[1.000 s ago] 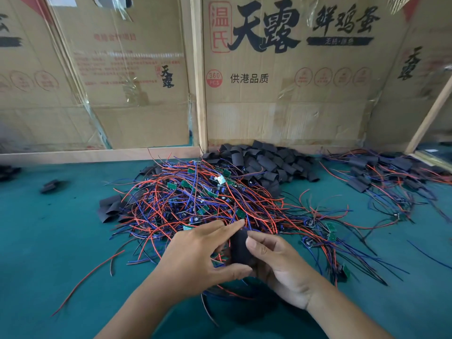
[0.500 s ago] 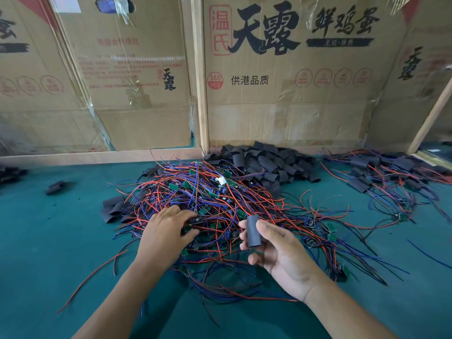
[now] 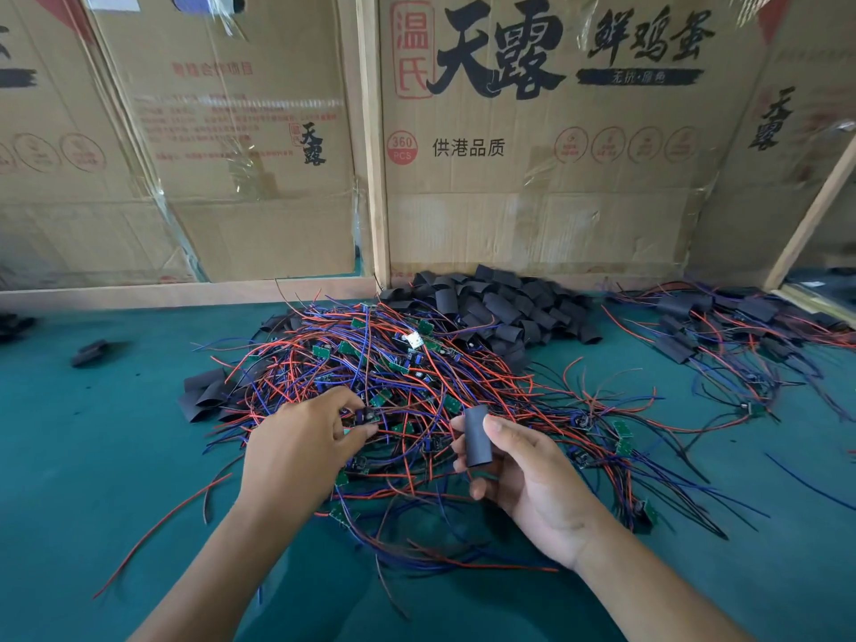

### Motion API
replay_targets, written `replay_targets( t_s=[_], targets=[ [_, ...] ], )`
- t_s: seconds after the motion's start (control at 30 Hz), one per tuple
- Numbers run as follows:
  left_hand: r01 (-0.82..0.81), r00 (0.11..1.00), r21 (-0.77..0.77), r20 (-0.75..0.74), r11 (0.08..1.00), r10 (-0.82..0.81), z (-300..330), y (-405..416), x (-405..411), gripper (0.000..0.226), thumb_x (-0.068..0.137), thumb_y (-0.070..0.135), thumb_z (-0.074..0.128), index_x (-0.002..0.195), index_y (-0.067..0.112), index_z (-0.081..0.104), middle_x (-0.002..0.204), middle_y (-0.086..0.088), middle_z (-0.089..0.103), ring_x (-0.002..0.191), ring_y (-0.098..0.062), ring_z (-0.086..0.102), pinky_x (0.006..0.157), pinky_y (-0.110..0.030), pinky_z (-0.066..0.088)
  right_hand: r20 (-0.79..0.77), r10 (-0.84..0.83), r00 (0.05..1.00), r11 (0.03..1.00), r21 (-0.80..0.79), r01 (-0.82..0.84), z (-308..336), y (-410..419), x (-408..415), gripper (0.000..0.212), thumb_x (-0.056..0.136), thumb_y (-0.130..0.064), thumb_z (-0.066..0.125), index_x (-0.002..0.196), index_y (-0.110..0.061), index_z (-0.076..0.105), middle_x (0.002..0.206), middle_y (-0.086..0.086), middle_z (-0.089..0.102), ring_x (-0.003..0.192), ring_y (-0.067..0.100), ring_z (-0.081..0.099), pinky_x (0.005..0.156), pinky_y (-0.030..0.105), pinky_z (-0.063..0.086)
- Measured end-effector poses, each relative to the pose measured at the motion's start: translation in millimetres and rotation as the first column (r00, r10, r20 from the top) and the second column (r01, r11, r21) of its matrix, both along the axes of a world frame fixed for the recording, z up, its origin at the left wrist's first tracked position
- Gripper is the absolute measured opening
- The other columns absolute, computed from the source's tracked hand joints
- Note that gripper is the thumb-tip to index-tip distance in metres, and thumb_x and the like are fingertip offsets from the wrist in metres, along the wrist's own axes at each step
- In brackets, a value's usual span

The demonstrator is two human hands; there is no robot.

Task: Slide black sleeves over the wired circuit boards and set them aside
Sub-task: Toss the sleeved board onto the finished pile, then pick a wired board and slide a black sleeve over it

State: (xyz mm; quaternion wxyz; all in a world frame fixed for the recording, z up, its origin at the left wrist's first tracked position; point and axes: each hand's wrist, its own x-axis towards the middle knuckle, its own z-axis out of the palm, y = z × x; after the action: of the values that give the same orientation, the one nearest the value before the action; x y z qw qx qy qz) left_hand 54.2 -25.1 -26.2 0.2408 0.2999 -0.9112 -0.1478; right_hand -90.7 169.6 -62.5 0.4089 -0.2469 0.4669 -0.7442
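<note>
Cardboard boxes (image 3: 532, 132) with printed Chinese text and tape line the back, standing upright behind a wooden ledge (image 3: 185, 291). A green mat (image 3: 92, 456) covers the work surface.

The tangle of wired circuit boards (image 3: 393, 377) fills the centre of the mat: red, blue and black wires with small green boards mixed in, loose wires trailing toward the near edge. Behind it, against the boxes, sits the pile of black sleeves (image 3: 505, 308), unused, touching the far side of the tangle. At far right lies the sleeved set-aside pile (image 3: 722, 326), boards already covered, wires sticking out, well apart from the main tangle. A few flat sleeves (image 3: 204, 396) lie at the tangle's left edge; one stray sleeve (image 3: 90, 352) lies alone far left.

The left hand (image 3: 301, 451) is down in the tangle, thumb and fingers pinching a small circuit board (image 3: 366, 417) with a dark component, the grip narrow. The board is not lifted clear; its wires are lost in the pile.

The right hand (image 3: 523, 474) holds one black sleeve (image 3: 477, 435) upright, gripped between thumb and fingers, above the near side of the tangle. This sleeve and the pinched board are near each other but apart.
</note>
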Motion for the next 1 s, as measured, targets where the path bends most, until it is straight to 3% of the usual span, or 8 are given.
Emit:
replay_targets(
  t_s=[0.1, 0.2, 0.33, 0.43, 0.5, 0.73, 0.93, 1.0],
  targets=[
    [-0.021, 0.996, 0.07, -0.085, 0.997, 0.027, 8.6, 7.7, 4.3, 0.015, 0.088, 0.045, 0.07, 0.098, 0.036, 0.065, 0.058, 0.025, 0.064, 0.053, -0.002, 0.062, 0.062, -0.029, 0.053, 0.018, -0.022, 1.0, 1.0, -0.002, 0.022, -2.4, 0.3, -4.1, 0.043, 0.085, -0.037, 0.068, 0.113, -0.004, 0.072, 0.097, 0.013, 0.068, 0.079, 0.021, 0.064, 0.056, 0.027, 0.046],
    [-0.015, 0.953, 0.129, -0.298, 0.991, 0.053, 16.8, 8.8, 7.5, 0.015, 0.086, 0.029, 0.074, 0.096, 0.036, 0.066, 0.066, 0.019, 0.07, 0.059, -0.005, 0.068, 0.069, -0.033, 0.057, 0.028, -0.03, 0.999, 1.0, 0.004, 0.03, -4.7, -0.9, -6.2, 0.048, 0.082, -0.041, 0.071, 0.114, -0.005, 0.072, 0.098, 0.013, 0.069, 0.08, 0.02, 0.066, 0.056, 0.026, 0.047],
    [0.056, 0.886, 0.184, -0.463, 0.981, 0.036, 21.6, 0.1, 10.2, 0.033, 0.08, 0.011, 0.074, 0.094, 0.039, 0.064, 0.087, 0.024, 0.069, 0.068, -0.002, 0.068, 0.07, -0.017, 0.051, 0.023, -0.042, 0.999, 0.999, -0.001, 0.042, -6.0, -3.1, -7.5, 0.046, 0.083, -0.04, 0.07, 0.113, -0.005, 0.072, 0.097, 0.012, 0.069, 0.08, 0.02, 0.065, 0.055, 0.026, 0.046],
    [0.222, 0.8, 0.408, -0.596, 0.886, 0.074, 19.3, -6.7, 9.2, 0.024, 0.085, 0.018, 0.076, 0.099, 0.032, 0.064, 0.098, 0.008, 0.069, 0.076, -0.019, 0.074, 0.072, -0.038, 0.061, 0.034, -0.063, 0.997, 0.998, -0.013, 0.063, -5.7, -3.8, -6.8, 0.041, 0.085, -0.037, 0.07, 0.111, -0.005, 0.073, 0.094, 0.012, 0.069, 0.077, 0.019, 0.065, 0.053, 0.025, 0.045],
    [0.304, 0.721, 0.455, -0.684, 0.837, 0.109, 19.3, -7.7, 8.8, 0.022, 0.087, 0.014, 0.077, 0.101, 0.022, 0.062, 0.1, -0.001, 0.069, 0.08, -0.025, 0.076, 0.065, -0.034, 0.062, 0.036, -0.07, 0.997, 0.997, -0.022, 0.071, -4.9, -3.4, -6.6, 0.034, 0.09, -0.031, 0.067, 0.111, -0.004, 0.073, 0.093, 0.012, 0.068, 0.076, 0.02, 0.064, 0.052, 0.025, 0.045],
    [0.414, 0.623, 0.482, -0.769, 0.772, 0.146, 17.0, -12.2, 8.5, 0.037, 0.079, 0.007, 0.081, 0.109, 0.012, 0.059, 0.106, -0.01, 0.07, 0.071, -0.02, 0.073, 0.07, -0.033, 0.062, 0.025, -0.117, 0.993, 0.993, -0.032, 0.118, -3.3, -4.5, -4.6, 0.038, 0.087, -0.029, 0.063, 0.111, -0.001, 0.07, 0.091, 0.013, 0.067, 0.075, 0.02, 0.063, 0.052, 0.024, 0.044],
    [0.49, 0.63, 0.434, -0.776, 0.756, 0.037, 15.0, -5.0, 4.3, 0.057, 0.091, -0.001, 0.068, 0.125, 0.039, 0.048, 0.104, -0.007, 0.071, 0.076, -0.03, 0.075, 0.068, -0.029, 0.06, -0.025, -0.157, 0.987, 0.986, -0.051, 0.156, -0.3, -2.6, -3.3, 0.045, 0.082, -0.031, 0.066, 0.112, 0.002, 0.067, 0.09, 0.015, 0.066, 0.074, 0.021, 0.061, 0.05, 0.025, 0.045],
    [0.506, 0.632, 0.442, -0.774, 0.741, 0.03, 14.0, -0.5, 2.4, 0.058, 0.092, 0.005, 0.068, 0.133, 0.038, 0.044, 0.105, -0.007, 0.072, 0.076, -0.03, 0.075, 0.068, -0.029, 0.059, -0.035, -0.156, 0.987, 0.987, -0.039, 0.155, -1.6, -2.4, -2.9, 0.046, 0.083, -0.031, 0.066, 0.114, 0.003, 0.067, 0.092, 0.014, 0.067, 0.076, 0.021, 0.061, 0.051, 0.026, 0.044]
  ],
)
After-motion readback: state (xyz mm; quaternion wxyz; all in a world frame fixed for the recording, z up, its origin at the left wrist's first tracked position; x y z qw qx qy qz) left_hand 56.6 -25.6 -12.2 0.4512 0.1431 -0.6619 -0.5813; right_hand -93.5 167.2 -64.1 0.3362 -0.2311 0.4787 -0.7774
